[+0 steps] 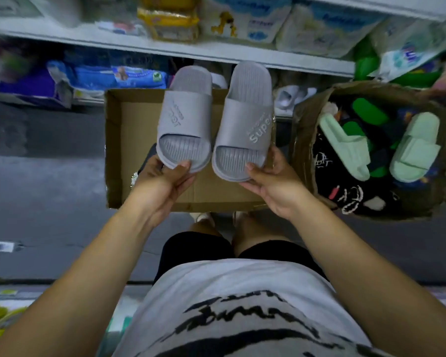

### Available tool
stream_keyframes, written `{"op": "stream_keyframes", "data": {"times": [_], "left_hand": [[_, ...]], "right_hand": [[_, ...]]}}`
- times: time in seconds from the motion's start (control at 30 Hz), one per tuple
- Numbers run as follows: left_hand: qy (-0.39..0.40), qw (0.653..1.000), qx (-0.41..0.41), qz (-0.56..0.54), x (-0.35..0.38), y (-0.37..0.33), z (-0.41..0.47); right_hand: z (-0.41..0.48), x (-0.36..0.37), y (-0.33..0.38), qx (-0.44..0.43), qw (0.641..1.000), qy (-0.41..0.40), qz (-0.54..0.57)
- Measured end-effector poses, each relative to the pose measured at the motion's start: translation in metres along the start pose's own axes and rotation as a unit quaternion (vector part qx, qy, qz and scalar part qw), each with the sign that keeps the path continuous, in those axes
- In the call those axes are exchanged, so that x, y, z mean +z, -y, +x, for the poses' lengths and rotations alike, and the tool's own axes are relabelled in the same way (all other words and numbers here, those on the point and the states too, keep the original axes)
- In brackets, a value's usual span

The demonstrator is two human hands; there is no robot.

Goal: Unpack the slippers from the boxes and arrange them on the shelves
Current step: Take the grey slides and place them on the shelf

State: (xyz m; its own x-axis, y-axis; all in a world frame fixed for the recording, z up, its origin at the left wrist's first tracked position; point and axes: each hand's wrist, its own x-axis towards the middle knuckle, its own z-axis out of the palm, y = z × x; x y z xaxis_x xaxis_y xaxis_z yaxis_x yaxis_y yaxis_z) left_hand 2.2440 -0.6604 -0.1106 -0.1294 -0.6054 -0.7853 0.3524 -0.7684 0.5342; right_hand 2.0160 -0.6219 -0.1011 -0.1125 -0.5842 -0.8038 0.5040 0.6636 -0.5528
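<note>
Two grey slippers (213,119) hung above an open cardboard box (129,150). Left hand (162,179) and right hand (273,181), palms up, each pinched one toe.

Dim, soft light; blurred, warped edges

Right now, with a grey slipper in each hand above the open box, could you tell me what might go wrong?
Each grey slipper is pinched only at its near tip, the left slipper by the left hand, the right slipper by the right hand; either could tip and drop into the cardboard box. The shelf ahead looks crowded with packs, so placing the pair may knock something.
</note>
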Motion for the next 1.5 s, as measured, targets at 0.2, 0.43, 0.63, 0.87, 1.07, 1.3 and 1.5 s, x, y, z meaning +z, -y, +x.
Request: {"op": "stream_keyframes", "data": {"times": [0.2, 0.43, 0.63, 0.87, 1.07, 1.3, 1.5], "left_hand": [[0.049, 0.995, 0.079, 0.038, 0.051, -0.016, -0.041], [0.118, 0.975, 0.153, 0.114, 0.132, 0.009, -0.074], [0.142, 0.969, 0.175, 0.101, 0.233, 0.08, -0.102], [0.183, 0.961, 0.182, 0.098, 0.326, 0.138, -0.123], [0.212, 0.946, 0.207, 0.13, 0.357, 0.14, -0.137], [0.277, 0.914, 0.233, 0.185, 0.403, 0.122, -0.142], [0.334, 0.887, 0.232, 0.218, 0.443, 0.111, -0.147]], "right_hand": [[-0.042, -0.029, 0.026, -0.092, 0.994, 0.043, 0.024], [-0.079, -0.111, 0.064, -0.186, 0.98, 0.076, 0.004], [-0.107, -0.23, 0.102, -0.186, 0.978, 0.09, 0.012], [-0.137, -0.341, 0.151, -0.186, 0.976, 0.114, -0.011], [-0.15, -0.367, 0.168, -0.21, 0.968, 0.133, 0.029], [-0.174, -0.381, 0.182, -0.288, 0.945, 0.121, 0.099], [-0.196, -0.397, 0.187, -0.355, 0.921, 0.064, 0.144]]}}
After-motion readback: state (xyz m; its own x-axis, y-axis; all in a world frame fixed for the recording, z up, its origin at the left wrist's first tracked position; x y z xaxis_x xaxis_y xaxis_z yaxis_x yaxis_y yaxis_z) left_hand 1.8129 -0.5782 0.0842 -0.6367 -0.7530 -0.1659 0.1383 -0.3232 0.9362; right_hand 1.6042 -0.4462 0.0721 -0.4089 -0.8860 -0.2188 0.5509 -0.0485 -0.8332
